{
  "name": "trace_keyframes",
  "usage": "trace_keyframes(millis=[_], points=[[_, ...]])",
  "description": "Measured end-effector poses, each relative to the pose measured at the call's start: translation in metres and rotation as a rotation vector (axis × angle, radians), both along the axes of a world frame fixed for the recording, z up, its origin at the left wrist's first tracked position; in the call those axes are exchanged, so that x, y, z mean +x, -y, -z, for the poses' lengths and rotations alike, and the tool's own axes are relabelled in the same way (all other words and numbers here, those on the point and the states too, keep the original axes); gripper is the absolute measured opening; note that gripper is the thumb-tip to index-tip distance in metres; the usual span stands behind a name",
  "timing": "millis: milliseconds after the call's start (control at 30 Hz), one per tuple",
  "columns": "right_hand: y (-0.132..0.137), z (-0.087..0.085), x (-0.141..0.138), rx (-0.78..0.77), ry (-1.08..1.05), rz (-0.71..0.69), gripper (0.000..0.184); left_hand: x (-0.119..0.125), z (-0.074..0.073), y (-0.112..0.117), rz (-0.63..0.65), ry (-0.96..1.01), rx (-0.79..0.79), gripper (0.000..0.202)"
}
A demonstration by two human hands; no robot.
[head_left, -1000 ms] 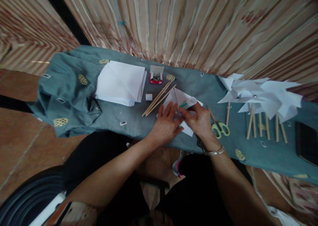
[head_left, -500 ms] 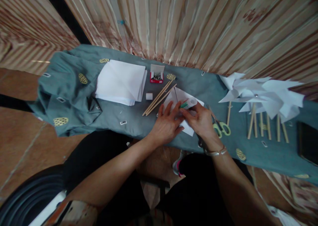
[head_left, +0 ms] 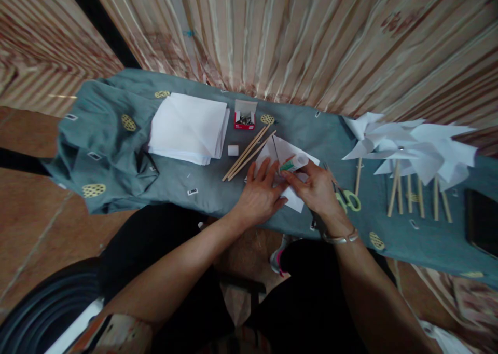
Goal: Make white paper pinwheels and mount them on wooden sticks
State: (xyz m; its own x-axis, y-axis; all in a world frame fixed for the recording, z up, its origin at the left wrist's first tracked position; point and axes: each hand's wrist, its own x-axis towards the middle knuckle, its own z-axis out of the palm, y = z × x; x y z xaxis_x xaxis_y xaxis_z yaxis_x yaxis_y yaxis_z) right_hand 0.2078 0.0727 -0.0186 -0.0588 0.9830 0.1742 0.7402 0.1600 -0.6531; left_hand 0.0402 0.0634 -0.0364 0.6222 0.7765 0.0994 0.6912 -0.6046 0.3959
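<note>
My right hand (head_left: 317,190) is closed around a white and green glue stick (head_left: 294,162), its tip pointed left and down at a white paper square (head_left: 286,150) lying on the teal cloth (head_left: 116,151). My left hand (head_left: 260,193) lies flat on the near left part of that paper, fingers stretched out and pressing it down. The two hands touch at the fingertips over the sheet.
A stack of white paper (head_left: 189,128) lies at the left, with a red box of pins (head_left: 245,116), a small white cube (head_left: 233,150) and wooden sticks (head_left: 249,150) nearby. Green-handled scissors (head_left: 347,198), finished paper pinwheels (head_left: 412,151) and a dark phone (head_left: 482,221) are to the right.
The glue stick's tip has shifted a little over the paper. The left hand keeps pressing in the same place.
</note>
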Motion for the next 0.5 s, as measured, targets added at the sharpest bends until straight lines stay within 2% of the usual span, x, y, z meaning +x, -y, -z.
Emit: trace_keyframes(millis=[233,500], points=[[0.0012,-0.0095,-0.0014,-0.025,0.058,0.008,0.028,-0.0001,0.0021,0.0002,-0.002,0.02,0.024,0.046],[0.001,-0.0025,0.004,-0.034,-0.014,0.033,0.027,-0.0007,0.0027,-0.0003,0.001,0.014,0.019,0.048]])
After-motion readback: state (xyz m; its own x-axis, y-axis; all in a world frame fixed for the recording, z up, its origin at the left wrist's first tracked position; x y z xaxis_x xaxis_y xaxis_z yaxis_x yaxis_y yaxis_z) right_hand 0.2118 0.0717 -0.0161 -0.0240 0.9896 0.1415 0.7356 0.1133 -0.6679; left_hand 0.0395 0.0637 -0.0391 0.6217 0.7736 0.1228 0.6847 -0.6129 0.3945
